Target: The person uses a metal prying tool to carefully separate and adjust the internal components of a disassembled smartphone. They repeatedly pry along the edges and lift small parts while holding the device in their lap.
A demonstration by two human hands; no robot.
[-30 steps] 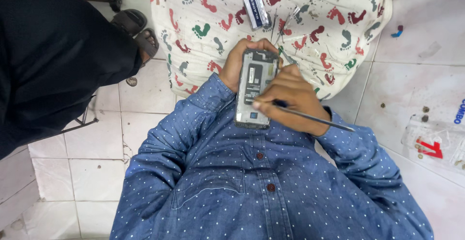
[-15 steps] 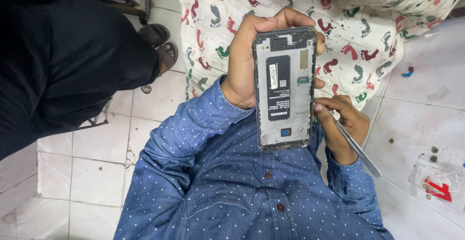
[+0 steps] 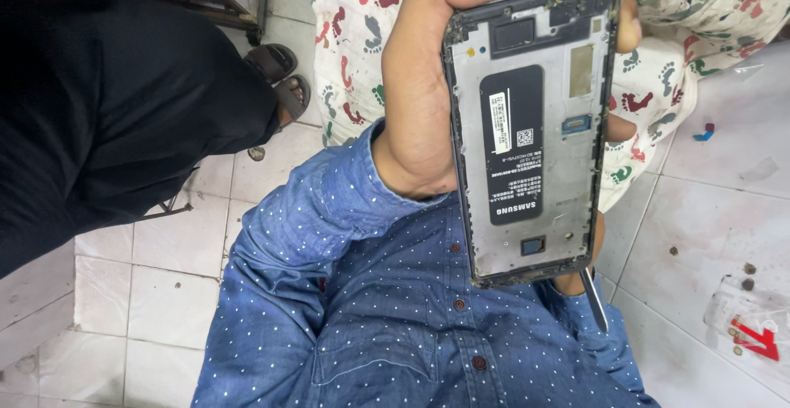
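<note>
My left hand [image 3: 428, 87] grips an opened phone frame [image 3: 531, 128], a grey metal chassis with a black label strip down its middle, and holds it up close to the camera. My right hand [image 3: 586, 261] is almost wholly hidden behind the frame's lower end. A thin metal pry tool [image 3: 594, 299] sticks out below the frame from that hand. Both arms wear blue dotted sleeves [image 3: 329, 210].
A white cloth [image 3: 354, 37] printed with coloured footprints lies on the tiled floor [image 3: 716, 202]. A person in black clothing [image 3: 99, 120] with a sandalled foot [image 3: 280, 79] stands at the left. A clear packet with a red mark [image 3: 753, 326] lies at the lower right.
The phone frame has been lifted much closer to the camera. My right hand with the tool has slid below and behind the frame.
</note>
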